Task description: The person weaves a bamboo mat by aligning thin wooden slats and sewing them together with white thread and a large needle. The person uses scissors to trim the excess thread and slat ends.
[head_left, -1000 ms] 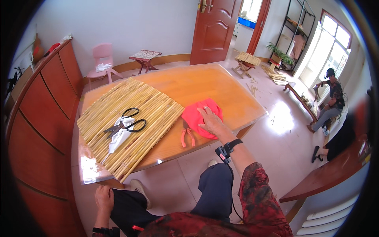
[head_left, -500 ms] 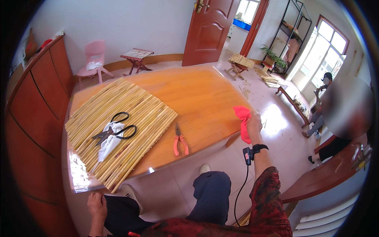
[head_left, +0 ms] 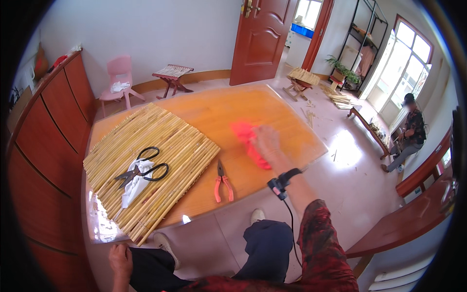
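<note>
On the orange wooden table (head_left: 204,114), my right hand (head_left: 267,142) is closed on a red cloth (head_left: 248,141), pressed near the tabletop; both are smeared by motion. A strap with a small cabled device (head_left: 279,186) sits round my right wrist. My left hand (head_left: 120,260) rests by my leg below the table's near left corner, fingers curled, with nothing seen in it. A mat of yellow reed stalks (head_left: 165,126) covers the table's left side. Black-handled scissors (head_left: 153,168) lie on it over a crumpled white cloth (head_left: 136,187). Pliers with orange-red handles (head_left: 224,182) lie right of the mat.
Red-brown cabinets (head_left: 53,112) line the left. Behind the table stand a pink chair (head_left: 119,73), a folding stool (head_left: 172,73) and an open door (head_left: 260,44). Reed bundles (head_left: 340,101) lie on the far right floor. Another person (head_left: 412,126) is at the right, near a low bench (head_left: 367,127).
My right hand has swept the red cloth leftward from the table's right edge onto the middle of the tabletop. The view has shifted slightly; my left hand stays by my leg.
</note>
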A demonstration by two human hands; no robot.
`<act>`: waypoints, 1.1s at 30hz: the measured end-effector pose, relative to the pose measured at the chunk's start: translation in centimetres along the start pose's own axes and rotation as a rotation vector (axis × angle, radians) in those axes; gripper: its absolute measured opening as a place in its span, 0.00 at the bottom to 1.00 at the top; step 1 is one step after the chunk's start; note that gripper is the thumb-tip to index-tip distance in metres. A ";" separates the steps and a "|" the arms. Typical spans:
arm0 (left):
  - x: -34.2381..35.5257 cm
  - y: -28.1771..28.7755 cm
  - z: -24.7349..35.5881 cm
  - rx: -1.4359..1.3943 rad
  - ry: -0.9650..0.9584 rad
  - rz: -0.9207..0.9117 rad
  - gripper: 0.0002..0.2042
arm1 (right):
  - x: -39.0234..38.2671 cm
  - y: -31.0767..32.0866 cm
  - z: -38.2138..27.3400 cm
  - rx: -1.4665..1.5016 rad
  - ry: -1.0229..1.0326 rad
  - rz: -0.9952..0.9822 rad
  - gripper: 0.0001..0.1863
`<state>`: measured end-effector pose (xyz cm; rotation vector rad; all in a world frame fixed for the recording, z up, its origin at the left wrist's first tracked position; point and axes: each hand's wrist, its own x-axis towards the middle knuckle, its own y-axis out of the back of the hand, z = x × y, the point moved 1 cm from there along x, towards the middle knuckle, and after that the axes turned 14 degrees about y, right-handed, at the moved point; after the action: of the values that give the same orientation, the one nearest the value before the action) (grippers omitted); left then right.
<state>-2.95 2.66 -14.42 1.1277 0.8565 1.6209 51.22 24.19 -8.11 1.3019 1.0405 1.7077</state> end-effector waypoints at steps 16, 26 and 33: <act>-0.1 2.4 1.1 0.059 0.093 -0.095 0.06 | -16.7 -4.9 15.0 -0.104 -0.527 0.050 0.15; 1.2 -0.7 1.3 -0.016 -0.118 -0.084 0.07 | -39.5 5.5 22.2 -0.243 -0.951 -0.143 0.12; 0.8 1.1 2.2 0.025 -0.154 -0.085 0.10 | -13.9 8.7 13.5 -0.018 -0.418 0.210 0.14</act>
<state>-1.32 3.20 -12.48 1.2001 0.8150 1.4377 66.68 10.47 -3.25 1.7125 0.6627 1.4921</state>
